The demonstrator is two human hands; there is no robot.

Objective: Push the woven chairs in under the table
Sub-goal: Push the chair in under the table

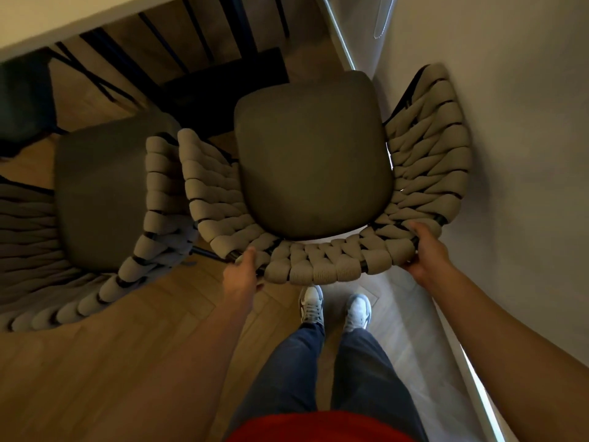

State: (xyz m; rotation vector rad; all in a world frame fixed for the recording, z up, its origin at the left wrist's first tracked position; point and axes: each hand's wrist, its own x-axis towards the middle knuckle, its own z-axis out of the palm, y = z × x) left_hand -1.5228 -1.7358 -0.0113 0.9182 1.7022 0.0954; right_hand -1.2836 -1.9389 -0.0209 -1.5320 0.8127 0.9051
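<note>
Head view: we grip the woven chair [314, 154] by its near backrest rim, left hand [243, 271] and right hand [425, 250] both curled on it. We judge the table [79, 17] lies straight ahead, far side.

The near woven chair [314, 173] stands directly ahead, just beside the wall [510, 122] on its right. A second woven chair [95, 199] stands touching its left side. The desk [79, 17] lies beyond both.

Two woven chairs, grey rope backs, dark seat cushions, upright. Right chair [314, 173]: fingers [417, 229] of both hands grip its back rim. Left chair [98, 199] just beside, left of fingers, untouched. Table [79, 17] edge beyond both.
</note>
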